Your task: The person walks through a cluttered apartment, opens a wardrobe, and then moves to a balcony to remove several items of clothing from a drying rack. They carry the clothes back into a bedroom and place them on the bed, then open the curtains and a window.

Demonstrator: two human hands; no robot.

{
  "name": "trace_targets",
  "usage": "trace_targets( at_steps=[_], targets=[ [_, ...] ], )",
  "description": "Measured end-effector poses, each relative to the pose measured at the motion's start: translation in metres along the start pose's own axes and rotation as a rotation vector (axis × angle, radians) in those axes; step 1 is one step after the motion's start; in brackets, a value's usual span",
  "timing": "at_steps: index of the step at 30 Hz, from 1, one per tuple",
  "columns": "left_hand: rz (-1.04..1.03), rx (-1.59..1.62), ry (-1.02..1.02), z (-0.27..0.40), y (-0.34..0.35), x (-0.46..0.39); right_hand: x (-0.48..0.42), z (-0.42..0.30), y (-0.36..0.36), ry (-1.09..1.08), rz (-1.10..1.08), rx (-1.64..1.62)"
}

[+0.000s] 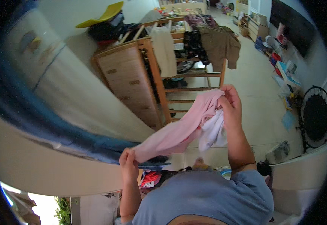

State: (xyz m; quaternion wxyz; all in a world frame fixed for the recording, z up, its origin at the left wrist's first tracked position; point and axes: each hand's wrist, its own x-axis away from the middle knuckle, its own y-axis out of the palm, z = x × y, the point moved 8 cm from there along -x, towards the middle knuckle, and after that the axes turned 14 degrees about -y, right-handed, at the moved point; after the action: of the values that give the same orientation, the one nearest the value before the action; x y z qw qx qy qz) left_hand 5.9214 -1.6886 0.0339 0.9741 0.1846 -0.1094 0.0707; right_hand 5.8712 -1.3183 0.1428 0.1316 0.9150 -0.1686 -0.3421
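A pink cloth garment (169, 135) is stretched between my two hands in front of my body. My left hand (128, 157) pinches its lower end, near the dark blue curtain. At the upper right, my right hand (232, 101) grips the other end between thumb and fingers. A white cloth (212, 132) hangs just below my right hand, against the pink one; whether it is a separate piece cannot be told. The garment's exact kind is unclear from this angle.
Ahead stands a wooden frame (194, 75) with rungs, draped with cream trousers (163, 53) and a brown garment (219, 45). A wooden drawer cabinet (124, 81) adjoins it. The blue curtain (96, 147) runs along the left. A small trampoline (316, 116) leans at the right.
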Motion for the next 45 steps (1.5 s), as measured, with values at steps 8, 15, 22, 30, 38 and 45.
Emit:
trace_targets(
  at_steps=[8,15,22,30,38,45],
  targets=[
    [-0.183,0.237,-0.043,0.008,0.165,-0.161,-0.113,-0.002,-0.130,-0.100,0.184,0.181],
    [-0.381,0.188,-0.008,0.040,0.280,-0.269,-0.210,0.058,-0.110,0.070,0.282,0.140],
    [-0.453,0.340,0.320,0.158,0.386,-0.393,-0.381,0.117,-0.059,-0.097,0.286,0.072],
    [0.020,-0.642,0.933,0.188,0.465,-0.577,-0.533,0.241,-0.054,-0.082,0.091,0.409],
    [-0.692,-0.979,0.724,0.053,0.519,-0.460,-0.533,0.251,-0.003,0.155,-0.287,0.046],
    [-0.200,-0.962,0.727,0.048,0.484,-0.442,-0.586,0.221,0.074,-0.173,-0.606,0.178]
  ],
)
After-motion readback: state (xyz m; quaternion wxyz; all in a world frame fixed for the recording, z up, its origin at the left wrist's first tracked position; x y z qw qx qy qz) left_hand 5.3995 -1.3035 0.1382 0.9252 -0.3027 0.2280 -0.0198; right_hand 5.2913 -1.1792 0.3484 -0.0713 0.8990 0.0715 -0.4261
